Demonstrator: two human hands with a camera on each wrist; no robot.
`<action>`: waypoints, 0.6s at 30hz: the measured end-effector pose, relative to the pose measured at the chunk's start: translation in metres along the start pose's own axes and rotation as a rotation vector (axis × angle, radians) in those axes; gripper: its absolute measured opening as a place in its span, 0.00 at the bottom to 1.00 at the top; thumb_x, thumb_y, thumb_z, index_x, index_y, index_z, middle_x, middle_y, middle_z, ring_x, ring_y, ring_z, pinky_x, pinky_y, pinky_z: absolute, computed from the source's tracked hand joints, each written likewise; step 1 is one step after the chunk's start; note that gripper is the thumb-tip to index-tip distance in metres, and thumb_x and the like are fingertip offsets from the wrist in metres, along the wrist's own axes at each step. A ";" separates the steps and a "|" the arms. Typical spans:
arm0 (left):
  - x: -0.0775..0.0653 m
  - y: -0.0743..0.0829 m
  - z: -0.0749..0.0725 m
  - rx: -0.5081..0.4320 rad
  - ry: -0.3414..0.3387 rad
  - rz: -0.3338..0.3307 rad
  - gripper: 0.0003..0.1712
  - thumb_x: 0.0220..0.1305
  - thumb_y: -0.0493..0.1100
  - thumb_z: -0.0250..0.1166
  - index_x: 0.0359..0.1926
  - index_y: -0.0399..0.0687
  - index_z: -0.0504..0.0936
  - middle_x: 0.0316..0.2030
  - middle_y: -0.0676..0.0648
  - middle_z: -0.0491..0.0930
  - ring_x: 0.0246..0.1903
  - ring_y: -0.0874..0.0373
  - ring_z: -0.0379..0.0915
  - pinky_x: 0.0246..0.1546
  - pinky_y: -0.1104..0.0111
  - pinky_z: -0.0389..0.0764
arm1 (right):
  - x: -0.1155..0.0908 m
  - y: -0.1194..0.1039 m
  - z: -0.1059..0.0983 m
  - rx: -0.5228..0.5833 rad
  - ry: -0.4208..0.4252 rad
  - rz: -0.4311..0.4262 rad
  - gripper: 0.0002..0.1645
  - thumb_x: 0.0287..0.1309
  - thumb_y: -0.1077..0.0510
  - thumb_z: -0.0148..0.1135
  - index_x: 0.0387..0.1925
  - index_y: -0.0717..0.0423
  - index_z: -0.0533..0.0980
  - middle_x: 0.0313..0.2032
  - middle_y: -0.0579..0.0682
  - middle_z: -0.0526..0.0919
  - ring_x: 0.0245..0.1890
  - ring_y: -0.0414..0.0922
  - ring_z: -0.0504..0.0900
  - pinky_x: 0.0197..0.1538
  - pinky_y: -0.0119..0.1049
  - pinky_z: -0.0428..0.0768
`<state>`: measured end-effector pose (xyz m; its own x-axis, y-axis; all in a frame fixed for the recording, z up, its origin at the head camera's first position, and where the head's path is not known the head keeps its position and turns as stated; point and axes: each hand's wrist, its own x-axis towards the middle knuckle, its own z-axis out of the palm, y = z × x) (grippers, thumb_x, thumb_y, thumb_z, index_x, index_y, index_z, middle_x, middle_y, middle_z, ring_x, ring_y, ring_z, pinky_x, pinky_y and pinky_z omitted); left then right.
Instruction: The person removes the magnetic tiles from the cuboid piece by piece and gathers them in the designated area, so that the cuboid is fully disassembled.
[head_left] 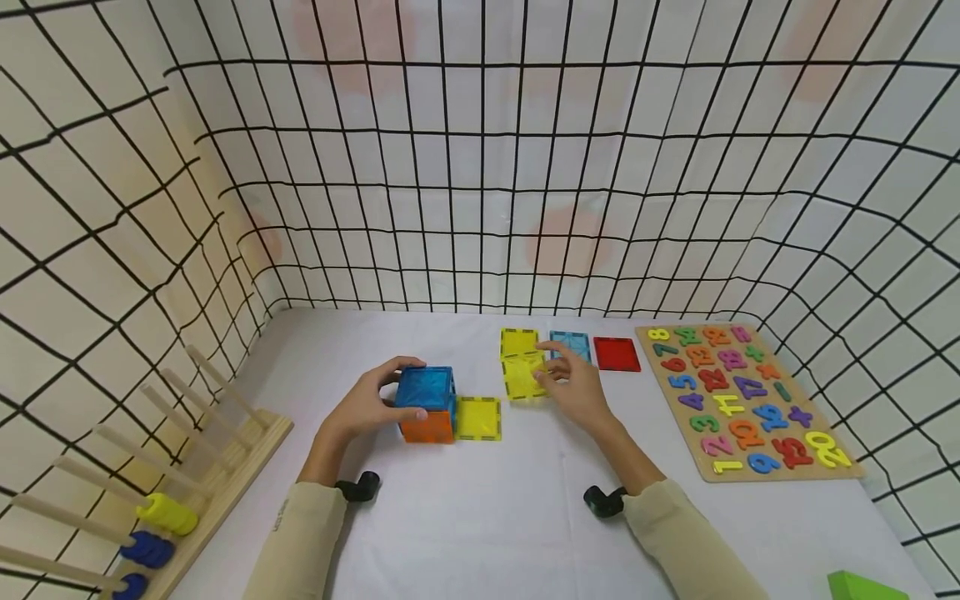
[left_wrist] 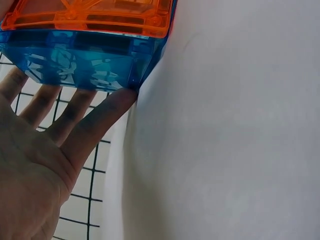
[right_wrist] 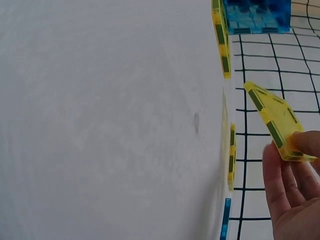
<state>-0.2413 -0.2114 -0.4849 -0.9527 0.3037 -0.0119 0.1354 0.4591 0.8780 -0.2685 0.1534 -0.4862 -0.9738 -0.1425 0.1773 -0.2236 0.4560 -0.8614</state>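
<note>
On the left stands a cube of magnetic tiles [head_left: 424,389], with a blue top and an orange front. My left hand [head_left: 363,406] grips its left side, thumb at the front and fingers toward the back; the left wrist view shows the fingers [left_wrist: 80,110] along a blue wall. Against the cube's right side a yellow tile [head_left: 478,418] lies flat. My right hand [head_left: 576,387] pinches another yellow tile [right_wrist: 274,117] by one edge, tilted and raised off the table. Just behind it lies a further yellow tile [head_left: 519,340], partly covered in the head view.
A light blue tile [head_left: 570,343] and a red tile [head_left: 617,354] lie behind my right hand. Farther right is a wooden number board [head_left: 720,417]. A wooden peg rack [head_left: 225,492] stands left, a green block [head_left: 862,586] front right. Black wire mesh [head_left: 480,208] surrounds the table.
</note>
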 end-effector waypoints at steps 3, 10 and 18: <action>-0.003 0.000 -0.004 0.007 0.000 -0.006 0.45 0.52 0.54 0.81 0.70 0.63 0.72 0.75 0.43 0.65 0.74 0.34 0.57 0.66 0.38 0.74 | 0.000 0.002 -0.004 -0.043 0.026 0.012 0.27 0.65 0.57 0.69 0.64 0.46 0.75 0.43 0.53 0.91 0.42 0.50 0.87 0.39 0.31 0.85; -0.006 -0.002 -0.011 0.013 -0.005 -0.011 0.45 0.51 0.56 0.82 0.69 0.65 0.72 0.75 0.44 0.64 0.74 0.34 0.57 0.65 0.40 0.75 | 0.004 0.011 -0.008 0.005 0.011 0.084 0.27 0.66 0.58 0.69 0.65 0.51 0.74 0.43 0.55 0.91 0.39 0.49 0.84 0.37 0.29 0.84; -0.005 -0.006 -0.013 -0.001 -0.019 -0.005 0.44 0.50 0.56 0.82 0.68 0.67 0.73 0.75 0.45 0.65 0.74 0.33 0.57 0.65 0.38 0.74 | 0.009 0.018 -0.001 0.102 -0.028 0.190 0.28 0.63 0.61 0.70 0.64 0.55 0.74 0.49 0.61 0.82 0.33 0.46 0.87 0.34 0.35 0.88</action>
<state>-0.2409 -0.2268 -0.4839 -0.9481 0.3170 -0.0254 0.1301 0.4595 0.8786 -0.2816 0.1612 -0.5000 -0.9961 -0.0875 -0.0052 -0.0291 0.3863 -0.9219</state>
